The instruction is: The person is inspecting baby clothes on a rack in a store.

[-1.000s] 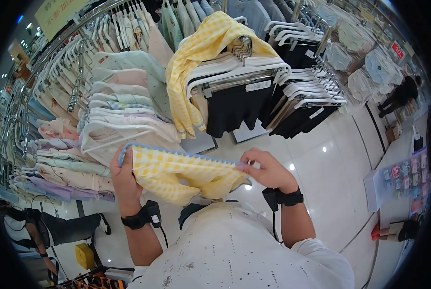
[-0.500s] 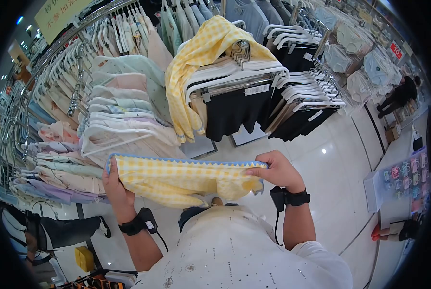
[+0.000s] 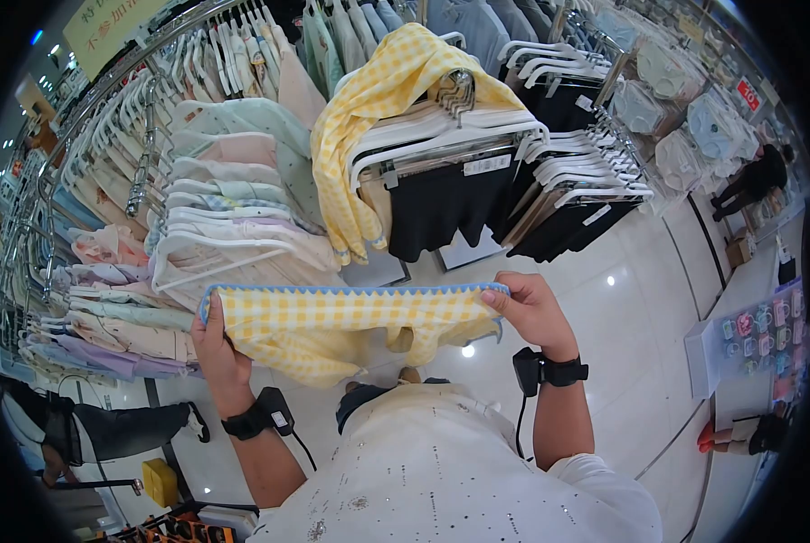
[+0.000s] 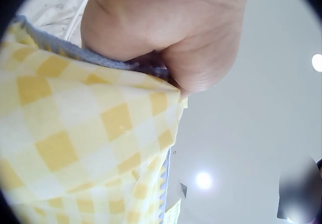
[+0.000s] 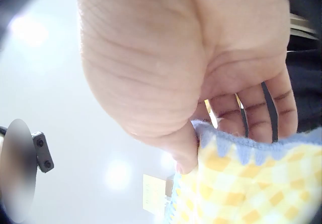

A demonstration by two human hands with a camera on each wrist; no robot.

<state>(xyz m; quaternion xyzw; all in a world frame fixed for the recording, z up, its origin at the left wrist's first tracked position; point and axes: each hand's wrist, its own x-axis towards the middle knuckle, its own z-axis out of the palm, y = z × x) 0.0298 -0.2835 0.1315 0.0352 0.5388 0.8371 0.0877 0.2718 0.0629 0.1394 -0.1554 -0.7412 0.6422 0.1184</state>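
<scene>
Head view showed the yellow checked cloth (image 3: 332, 326) stretched between the fingers (image 3: 493, 297): the left hand (image 3: 213, 348) gripped one end, the right hand (image 3: 533, 312) pinched the other, fingers of both curled round its blue-trimmed edge

Left hand (image 3: 213, 348) and right hand (image 3: 533, 312) held apart, fingers (image 5: 251, 108) pinched.

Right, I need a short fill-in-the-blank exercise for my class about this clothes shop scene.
The left hand and right hand hold a checked garment stretched between them; its squares are white and ____. Its upper edge has a ____ trim. Behind it, a second checked garment lies draped over white ____.
Missing words: yellow; blue; hangers.
</scene>
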